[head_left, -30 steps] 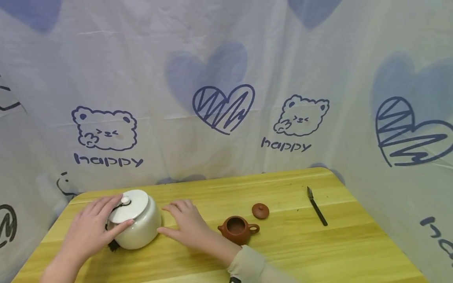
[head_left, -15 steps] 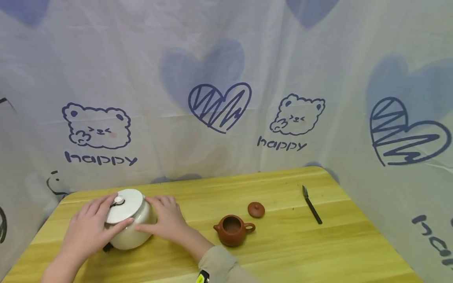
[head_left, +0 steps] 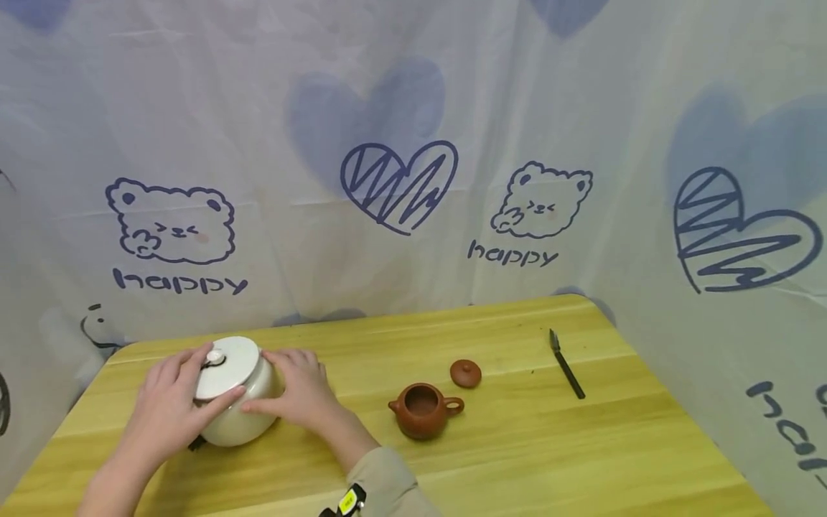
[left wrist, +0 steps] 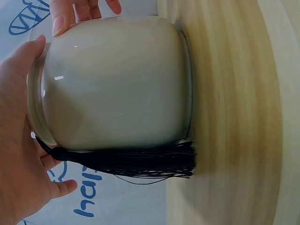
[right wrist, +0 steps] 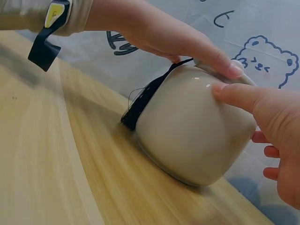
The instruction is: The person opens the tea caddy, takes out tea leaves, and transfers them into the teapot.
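Observation:
A glossy white lidded jar (head_left: 242,424) stands upright at the left of the wooden table. Across its flat lid (head_left: 237,366) my left hand (head_left: 169,402) spreads, thumb and fingers gripping the lid's edge around the white knob (head_left: 216,357). My right hand (head_left: 302,391) holds the jar's right side, its thumb on the front of the body and its fingers round the far side. A black tassel (left wrist: 131,161) hangs down the jar's left side, mostly hidden by my left hand in the head view. The lid sits on the jar's mouth.
Right of the jar stands a small brown teapot (head_left: 421,413) with its top uncovered. Its round brown lid (head_left: 466,373) lies just behind it. Farther right lies a dark-handled knife (head_left: 567,366). A printed curtain (head_left: 400,273) hangs behind the table (head_left: 549,459).
My right hand has moved left from beside the jar and taken hold of its right side. The left hand has kept its grip on the lid. The head view has shifted slightly.

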A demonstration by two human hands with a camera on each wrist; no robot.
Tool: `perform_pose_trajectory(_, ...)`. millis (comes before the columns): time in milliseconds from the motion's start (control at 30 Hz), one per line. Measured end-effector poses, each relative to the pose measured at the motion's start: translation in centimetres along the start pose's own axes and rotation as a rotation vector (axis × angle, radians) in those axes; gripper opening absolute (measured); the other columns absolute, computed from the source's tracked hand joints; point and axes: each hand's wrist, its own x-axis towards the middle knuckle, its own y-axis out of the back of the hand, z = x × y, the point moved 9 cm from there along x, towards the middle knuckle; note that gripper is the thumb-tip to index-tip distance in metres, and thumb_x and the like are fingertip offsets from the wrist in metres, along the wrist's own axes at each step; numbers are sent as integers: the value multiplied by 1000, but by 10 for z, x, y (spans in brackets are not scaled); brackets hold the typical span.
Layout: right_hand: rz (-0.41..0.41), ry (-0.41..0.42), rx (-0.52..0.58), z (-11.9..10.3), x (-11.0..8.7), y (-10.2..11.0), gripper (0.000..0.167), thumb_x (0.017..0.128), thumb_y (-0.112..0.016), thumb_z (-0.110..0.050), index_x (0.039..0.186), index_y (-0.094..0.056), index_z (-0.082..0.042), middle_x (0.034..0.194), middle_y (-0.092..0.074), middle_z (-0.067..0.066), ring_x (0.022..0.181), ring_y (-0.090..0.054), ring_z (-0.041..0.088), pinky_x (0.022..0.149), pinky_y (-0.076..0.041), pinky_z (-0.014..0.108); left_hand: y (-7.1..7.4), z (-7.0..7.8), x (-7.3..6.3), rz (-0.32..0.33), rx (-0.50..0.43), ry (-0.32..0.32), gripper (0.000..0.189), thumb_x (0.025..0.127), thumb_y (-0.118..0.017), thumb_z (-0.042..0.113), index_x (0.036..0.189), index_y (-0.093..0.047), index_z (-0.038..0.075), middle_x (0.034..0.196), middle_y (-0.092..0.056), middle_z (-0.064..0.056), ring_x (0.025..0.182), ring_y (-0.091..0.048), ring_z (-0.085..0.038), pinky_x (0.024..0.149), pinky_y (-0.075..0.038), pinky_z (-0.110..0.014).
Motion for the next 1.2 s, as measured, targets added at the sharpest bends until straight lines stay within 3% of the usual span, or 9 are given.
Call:
perform_pose_trajectory(267,7,-6,34,-3,-1,5,84,78,-68,-66,149,-39,-33,146,-48,-7,134,-41,16,110,-39,38,2,-5,3,24,-39,20,86,79,-74,53,142,-43,3,132,-45,-32,119,-37,-51,92,-30,-69)
perform_pose_trajectory(800,-6,-1,56,-1,-6,-5,85,78,-66,-68,150,-38,-33,148,-47,-6,136,-39,19,110,-40,44,2,-4,-4,85,9,11,85,77,-74,55,138,-47,2,128,-49,-30,111,-40,-46,89,-32,-63)
perform_pose_trajectory(967,9,2,44,2,-3,0,84,78,-67,-67,149,-38,-33,147,-48,-7,135,-39,17,111,-38,42,2,-1,0,91,33,17,88,78,-71,58,139,-46,1,128,-49,-30,111,-40,-47,91,-31,-63)
perform_pose_trajectory(1200,4,4,65,1,-2,-1,84,78,-68,-66,149,-39,-32,148,-47,-4,137,-38,19,112,-37,43,13,5,1,140,39,7,87,74,-75,56,137,-49,1,125,-51,-30,109,-41,-46,90,-31,-60)
